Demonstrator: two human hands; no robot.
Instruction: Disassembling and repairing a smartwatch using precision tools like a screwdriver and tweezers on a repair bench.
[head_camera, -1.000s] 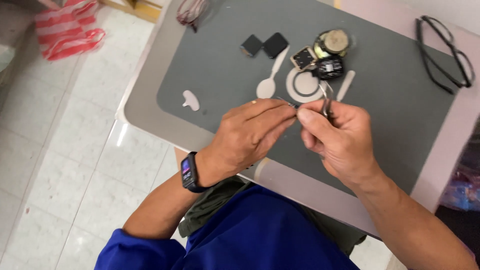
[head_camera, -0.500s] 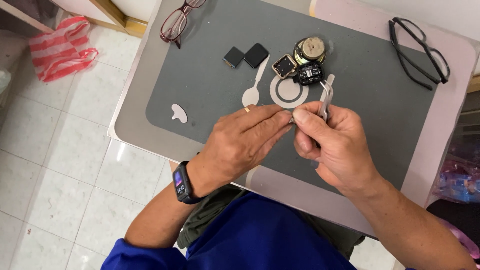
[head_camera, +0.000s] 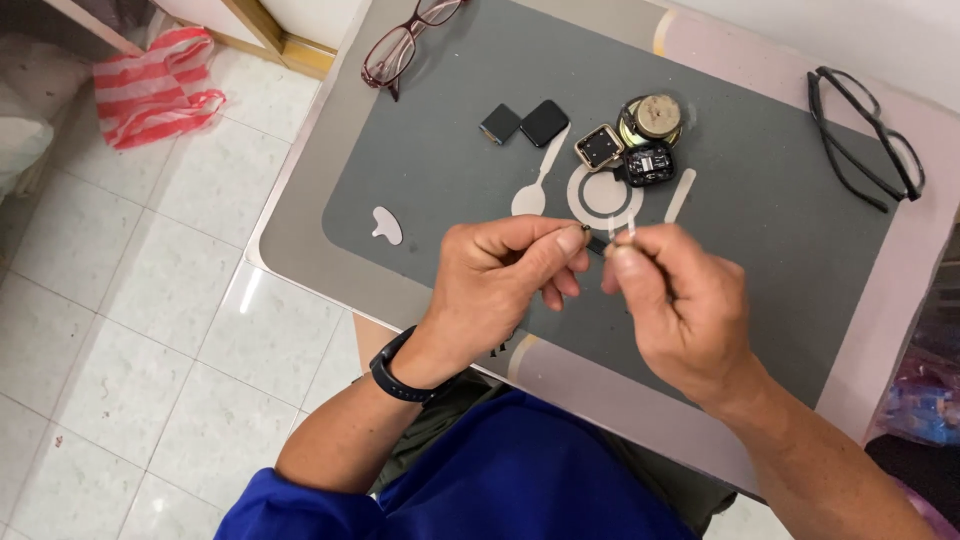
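A single view, from a camera worn on the person's head, looks steeply down over the chest and forearms. It sits close above the work: the left hand (head_camera: 505, 280) and right hand (head_camera: 680, 305) fill the middle of the frame. Beyond them the table (head_camera: 300, 215) with its grey mat (head_camera: 440, 190) runs to the top edge. Tiled floor (head_camera: 120, 300) shows on the left side.

Both hands (head_camera: 500, 285) (head_camera: 680, 310) raised, fingers (head_camera: 568, 243) pinched tog., tips nearly touching.
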